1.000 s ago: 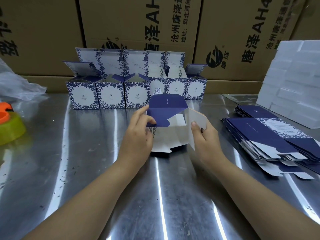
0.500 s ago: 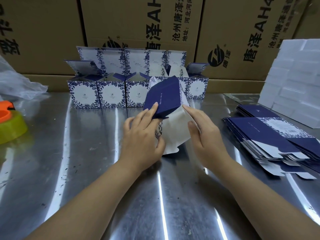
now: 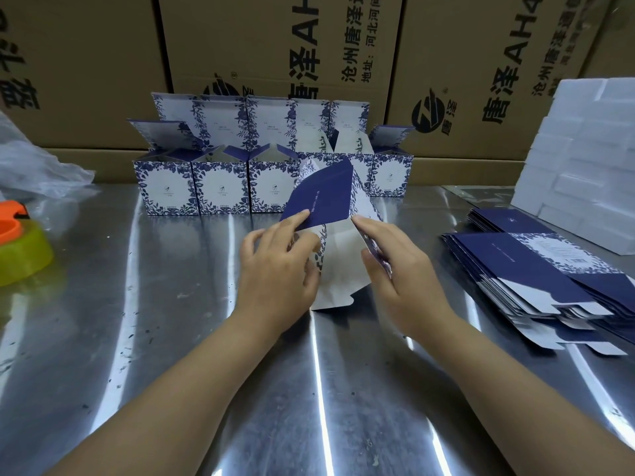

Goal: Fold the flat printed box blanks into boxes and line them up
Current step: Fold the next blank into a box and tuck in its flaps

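Note:
A half-folded box (image 3: 338, 269) lies tilted at the middle of the steel table (image 3: 165, 338), white inside toward me, its navy flap (image 3: 323, 201) folded over the top. My left hand (image 3: 278, 266) presses that navy flap with straight fingers, thumb against the box's left wall. My right hand (image 3: 402, 266) pinches the right wall, thumb inside and fingers along the outside. Behind it, several folded blue-and-white floral boxes (image 3: 223, 187) stand in rows with lids open. A stack of flat navy blanks (image 3: 536, 273) lies at the right.
A stack of white foam blocks (image 3: 584, 159) stands at the far right. An orange and yellow-green tape dispenser (image 3: 17, 252) and a clear plastic bag (image 3: 34, 166) are at the left. Large brown cartons (image 3: 275, 46) wall off the back.
The navy flap, raised a second ago, has been folded down over the box. My left fingers slid up onto it, and my right hand moved from the side flap to along the right wall.

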